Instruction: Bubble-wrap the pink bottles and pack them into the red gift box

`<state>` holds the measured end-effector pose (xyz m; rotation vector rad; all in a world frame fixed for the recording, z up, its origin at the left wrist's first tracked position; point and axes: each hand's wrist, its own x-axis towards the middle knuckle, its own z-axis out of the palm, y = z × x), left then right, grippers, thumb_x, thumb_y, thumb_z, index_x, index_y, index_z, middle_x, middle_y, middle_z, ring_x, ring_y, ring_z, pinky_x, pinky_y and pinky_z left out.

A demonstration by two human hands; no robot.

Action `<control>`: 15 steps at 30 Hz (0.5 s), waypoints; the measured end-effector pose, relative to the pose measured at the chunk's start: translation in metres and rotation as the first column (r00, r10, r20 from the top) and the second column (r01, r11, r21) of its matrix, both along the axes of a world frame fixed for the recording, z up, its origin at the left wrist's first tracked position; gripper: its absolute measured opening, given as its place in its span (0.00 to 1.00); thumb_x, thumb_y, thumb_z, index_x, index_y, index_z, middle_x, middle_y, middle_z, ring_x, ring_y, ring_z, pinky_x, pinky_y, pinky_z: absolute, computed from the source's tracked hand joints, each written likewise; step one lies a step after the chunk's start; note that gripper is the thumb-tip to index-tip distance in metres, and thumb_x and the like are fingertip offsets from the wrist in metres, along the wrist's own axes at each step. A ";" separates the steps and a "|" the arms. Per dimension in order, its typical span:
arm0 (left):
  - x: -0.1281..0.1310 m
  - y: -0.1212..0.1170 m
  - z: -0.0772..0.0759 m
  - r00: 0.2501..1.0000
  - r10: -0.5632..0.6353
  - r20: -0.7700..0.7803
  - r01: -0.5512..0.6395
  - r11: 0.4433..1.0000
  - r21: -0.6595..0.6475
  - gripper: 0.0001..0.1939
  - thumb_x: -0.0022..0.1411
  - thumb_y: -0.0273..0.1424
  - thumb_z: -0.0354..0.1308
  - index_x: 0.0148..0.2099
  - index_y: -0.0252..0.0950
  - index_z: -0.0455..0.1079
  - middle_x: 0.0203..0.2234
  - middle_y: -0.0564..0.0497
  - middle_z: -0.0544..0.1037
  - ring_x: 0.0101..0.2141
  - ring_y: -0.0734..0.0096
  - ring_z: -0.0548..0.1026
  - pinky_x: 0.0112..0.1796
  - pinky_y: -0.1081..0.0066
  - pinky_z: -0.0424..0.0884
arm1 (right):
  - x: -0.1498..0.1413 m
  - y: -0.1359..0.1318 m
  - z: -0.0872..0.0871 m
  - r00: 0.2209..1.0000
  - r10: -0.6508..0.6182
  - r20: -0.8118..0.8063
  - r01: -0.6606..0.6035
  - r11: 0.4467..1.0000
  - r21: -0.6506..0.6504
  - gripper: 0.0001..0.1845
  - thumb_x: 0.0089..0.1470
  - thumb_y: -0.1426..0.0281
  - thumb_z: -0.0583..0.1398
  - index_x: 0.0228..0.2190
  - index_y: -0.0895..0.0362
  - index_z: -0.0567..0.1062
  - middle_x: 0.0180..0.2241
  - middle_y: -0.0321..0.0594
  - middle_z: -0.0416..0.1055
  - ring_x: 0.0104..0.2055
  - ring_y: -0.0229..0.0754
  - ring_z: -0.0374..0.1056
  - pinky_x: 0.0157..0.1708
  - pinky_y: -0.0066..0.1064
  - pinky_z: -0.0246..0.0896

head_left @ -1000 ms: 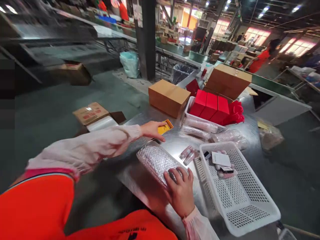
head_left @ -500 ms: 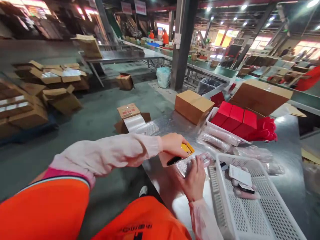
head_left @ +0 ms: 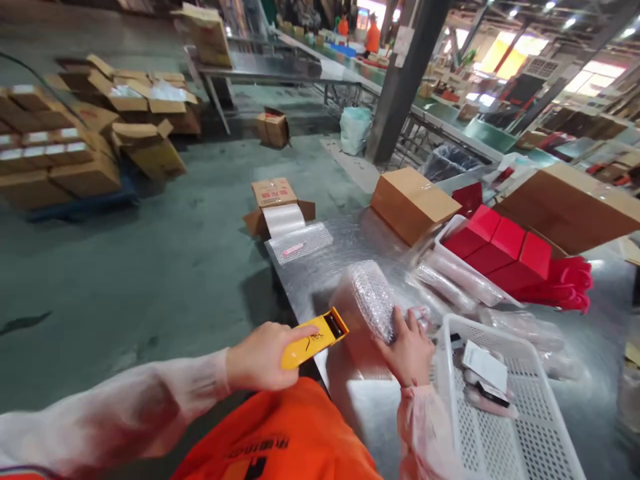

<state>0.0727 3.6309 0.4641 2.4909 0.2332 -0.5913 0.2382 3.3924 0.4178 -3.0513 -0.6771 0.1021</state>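
My left hand is closed around a yellow hand tool with a dark, slotted rectangular head and handwriting on its side. The tool points toward a bubble-wrapped package, with a gap between them. That package sits on the metal table. My right hand grips the package's right edge, its fingertips on the wrap and part of the thumb hidden. Small pinkish wrapped items show just past those fingers. Close to the right wrist stands a white perforated basket holding small boxes and pinkish items.
A bubble-wrap sheet with a pink cutter-like item lies at the table's far left corner, running from an open carton. A closed carton, red boxes and wrapped bundles are farther back. Cartons are stacked on the floor.
My left hand has drawn the yellow tool back from the package, down and to the left. My right hand stays at the package. The camera view has shifted, so the surroundings sit differently.
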 end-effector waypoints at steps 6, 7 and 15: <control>0.035 -0.008 -0.007 0.993 -0.105 0.044 0.101 0.991 0.085 0.39 0.49 0.38 0.60 0.66 0.47 0.66 0.37 0.48 0.83 0.37 0.53 0.81 0.39 0.64 0.75 | -0.001 0.018 0.012 0.996 0.086 -0.007 -0.086 0.986 -0.145 0.47 0.50 0.44 0.61 0.62 0.60 0.62 0.52 0.62 0.68 0.54 0.67 0.65 0.54 0.59 0.52; 0.040 -0.011 -0.004 0.991 -0.124 0.039 0.120 0.987 0.105 0.37 0.49 0.38 0.60 0.64 0.46 0.67 0.36 0.47 0.83 0.37 0.51 0.81 0.38 0.63 0.75 | -0.002 0.021 0.013 0.995 0.103 0.003 -0.101 0.983 -0.152 0.49 0.49 0.44 0.62 0.64 0.60 0.60 0.53 0.63 0.67 0.56 0.69 0.63 0.56 0.61 0.49; 0.080 -0.046 0.017 0.975 -0.223 -0.016 0.221 0.945 0.240 0.27 0.46 0.37 0.63 0.51 0.39 0.75 0.35 0.41 0.83 0.37 0.46 0.81 0.39 0.57 0.77 | -0.002 0.027 0.016 0.989 0.100 -0.106 -0.111 0.988 -0.104 0.53 0.47 0.55 0.66 0.69 0.56 0.53 0.63 0.64 0.58 0.58 0.67 0.62 0.51 0.51 0.57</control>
